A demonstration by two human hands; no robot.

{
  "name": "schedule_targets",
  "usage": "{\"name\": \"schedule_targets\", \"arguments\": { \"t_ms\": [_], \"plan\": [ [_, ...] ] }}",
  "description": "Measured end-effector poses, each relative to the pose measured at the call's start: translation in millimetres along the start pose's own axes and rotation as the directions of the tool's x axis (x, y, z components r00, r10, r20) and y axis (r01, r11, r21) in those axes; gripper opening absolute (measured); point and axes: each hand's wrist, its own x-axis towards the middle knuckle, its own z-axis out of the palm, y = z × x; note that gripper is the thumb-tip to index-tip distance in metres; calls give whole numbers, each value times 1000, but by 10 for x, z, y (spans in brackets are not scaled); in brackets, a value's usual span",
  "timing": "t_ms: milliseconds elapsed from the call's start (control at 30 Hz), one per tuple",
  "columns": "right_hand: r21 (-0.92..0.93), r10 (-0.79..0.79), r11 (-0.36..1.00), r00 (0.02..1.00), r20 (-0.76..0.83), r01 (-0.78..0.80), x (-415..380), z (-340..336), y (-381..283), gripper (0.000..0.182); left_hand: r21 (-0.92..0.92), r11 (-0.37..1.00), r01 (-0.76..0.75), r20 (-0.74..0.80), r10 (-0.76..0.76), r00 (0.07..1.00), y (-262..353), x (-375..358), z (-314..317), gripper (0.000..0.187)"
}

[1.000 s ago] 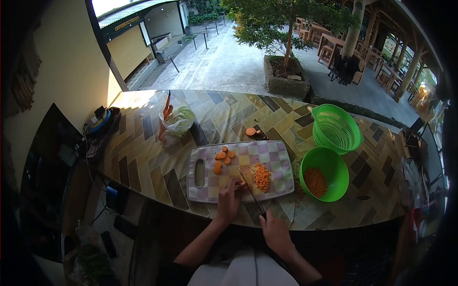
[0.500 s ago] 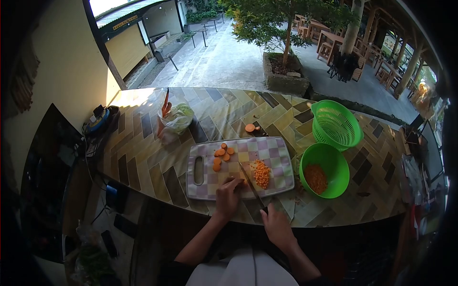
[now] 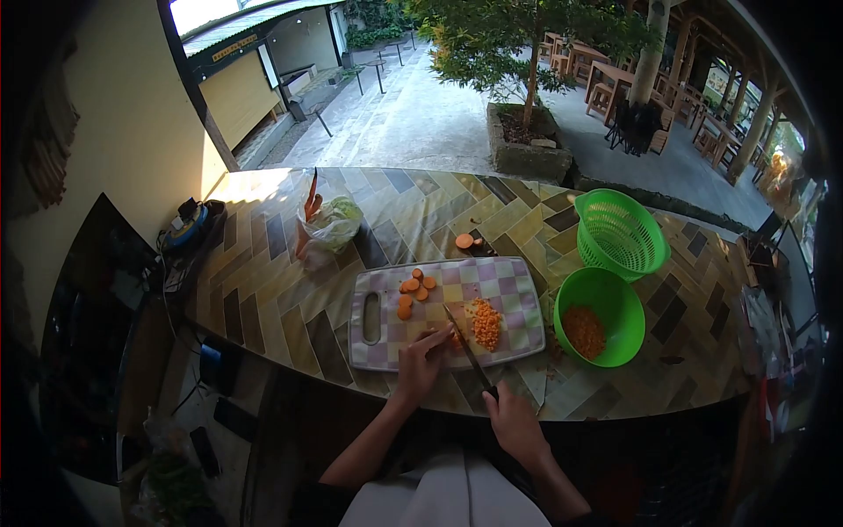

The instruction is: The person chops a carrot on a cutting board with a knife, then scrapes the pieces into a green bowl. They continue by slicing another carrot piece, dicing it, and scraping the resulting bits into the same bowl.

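My right hand point(image 3: 513, 423) is closed round the handle of a kitchen knife point(image 3: 472, 356), whose blade points away from me over the checkered cutting board point(image 3: 518, 279). My left hand point(image 3: 420, 364) is near the board's front edge, its bent fingertips pressed on a small carrot piece point(image 3: 456, 341) beside the blade. The fingers partly hide that piece. To the right of the blade lies a heap of diced carrot point(image 3: 486, 325). Several thick carrot slices point(image 3: 415, 285) sit at the board's upper left, near its handle slot.
A green bowl point(image 3: 627, 303) holding chopped carrot stands right of the board, with a green colander point(image 3: 622, 230) behind it. Carrot ends point(image 3: 464, 240) lie beyond the board. A plastic bag of vegetables point(image 3: 332, 227) is at the back left of the patterned table point(image 3: 281, 299).
The whole view has shifted slightly right and down. The blade and my left fingertips stay close together at the carrot piece, with only small movement.
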Motion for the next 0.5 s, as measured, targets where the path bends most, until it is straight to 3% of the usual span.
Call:
{"name": "schedule_targets", "arguments": {
  "t_ms": [200, 300, 400, 500],
  "plan": [
    [-10, -16, 1000, 1000, -7, 16, 6, -19, 30, 34, -83, 990, 110, -51, -114, 992, 38, 47, -10, 35],
    [-7, 3, 1000, 1000, 9, -3, -4, -54, 21, 34, 50, 997, 62, -43, -60, 997, 29, 32, -78, 38],
    [-14, 3, 1000, 1000, 19, -3, -3, -69, 13, 33, 191, 976, -109, 8, 110, 994, -32, 23, -91, 29],
    [-25, -8, 1000, 1000, 19, 9, -9, -89, -30, 33, 72, 997, -3, 24, 1, 1000, -53, -3, -33, 23]
  ]
}}
